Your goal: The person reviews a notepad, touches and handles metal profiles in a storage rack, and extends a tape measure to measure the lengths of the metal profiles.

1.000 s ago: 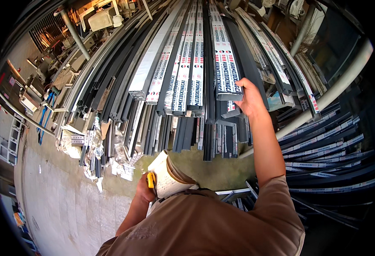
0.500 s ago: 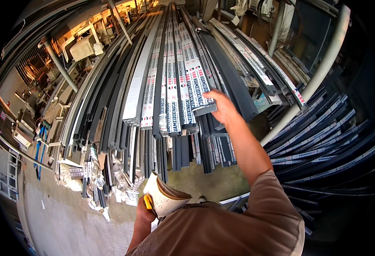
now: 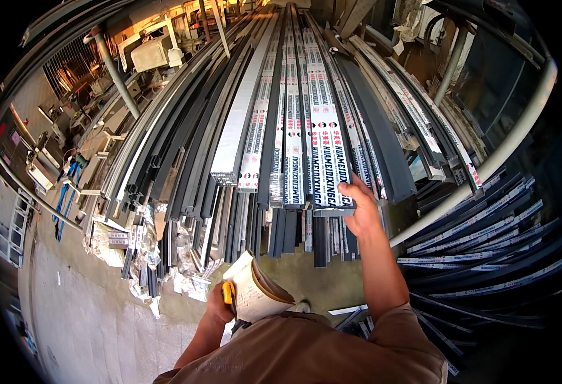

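We see the wrapped bar (image 3: 329, 153) in white, patterned with dark blue lettering and red marks. Our notebook (image 3: 260, 296) is cream with lines of dark handwriting, the small tool (image 3: 228, 293) yellow edged in black, our shirt (image 3: 306, 345) brown, the bare profile (image 3: 383, 144) charcoal, the floor (image 3: 82, 313) pale grey.

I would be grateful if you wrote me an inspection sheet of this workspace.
Surface: long profiles lie side by side, ends toward the person; grey floor below.
Job's things: a film-wrapped profile among them; a notebook with curled pages; a small yellow object, exact kind unclear.
Clutter: crumpled plastic wrapping below the stack's left side.
Hands: right hand grips the film-wrapped profile's near end; left hand holds the yellow object against the notebook.
Cables: blue cord or strap hangs at far left.
Surroundings: pale pole and more dark profiles at right.
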The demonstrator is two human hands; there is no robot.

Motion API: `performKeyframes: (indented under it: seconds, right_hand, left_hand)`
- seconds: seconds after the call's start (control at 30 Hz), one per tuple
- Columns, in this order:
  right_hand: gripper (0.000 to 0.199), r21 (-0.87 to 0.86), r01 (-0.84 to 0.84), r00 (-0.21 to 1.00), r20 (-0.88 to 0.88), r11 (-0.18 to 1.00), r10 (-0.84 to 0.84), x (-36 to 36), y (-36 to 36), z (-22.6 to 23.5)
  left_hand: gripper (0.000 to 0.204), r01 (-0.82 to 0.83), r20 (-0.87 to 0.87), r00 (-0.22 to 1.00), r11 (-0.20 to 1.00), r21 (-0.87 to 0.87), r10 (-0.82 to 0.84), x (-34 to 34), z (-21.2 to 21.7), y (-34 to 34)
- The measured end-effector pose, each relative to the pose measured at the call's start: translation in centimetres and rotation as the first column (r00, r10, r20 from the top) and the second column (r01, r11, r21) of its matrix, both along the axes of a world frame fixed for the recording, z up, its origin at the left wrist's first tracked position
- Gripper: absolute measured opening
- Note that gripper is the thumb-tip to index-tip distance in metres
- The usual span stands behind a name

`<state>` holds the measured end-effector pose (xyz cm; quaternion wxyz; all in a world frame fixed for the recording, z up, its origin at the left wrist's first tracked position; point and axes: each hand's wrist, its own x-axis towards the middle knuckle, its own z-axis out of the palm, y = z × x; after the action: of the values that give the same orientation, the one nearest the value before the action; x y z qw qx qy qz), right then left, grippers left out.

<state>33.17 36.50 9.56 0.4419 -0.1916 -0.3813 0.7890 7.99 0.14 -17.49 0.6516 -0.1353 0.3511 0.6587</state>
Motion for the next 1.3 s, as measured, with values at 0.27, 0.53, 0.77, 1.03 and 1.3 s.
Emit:
performKeyframes:
  seconds: [0.27,0.53,0.77,1.03,1.3]
  right_hand:
    - [0.052,-0.005,-0.048,0.992,-0.119,0.999,0.047,-1.0,-1.2,0.2]
    - [0.056,0.001,-0.03,0.987,-0.157,1.0,0.029,2.6,-0.6,1.0]
    - [0.057,0.078,0.013,1.0,0.005,0.997,-0.014,7.9,1.6,4.5]
    - [0.05,0.15,0.067,0.956,0.272,0.986,-0.107,18.6,10.3,8.5]
    - [0.058,0.22,0.017,0.754,0.637,0.975,-0.157,28.1,15.1,11.4]
  left_hand:
    - [0.056,0.059,0.005,0.998,0.998,-0.012,-0.059,0.2,2.8,1.6]
    - [0.056,0.068,-0.075,0.995,0.997,0.045,-0.064,1.3,6.9,2.2]
    - [0.057,0.026,-0.071,0.997,0.999,0.046,-0.022,2.4,4.9,2.0]
    - [0.058,0.06,-0.034,0.998,0.995,0.079,-0.057,4.6,3.9,2.3]
    - [0.054,0.081,-0.03,0.996,0.991,0.104,-0.079,6.9,3.1,3.5]
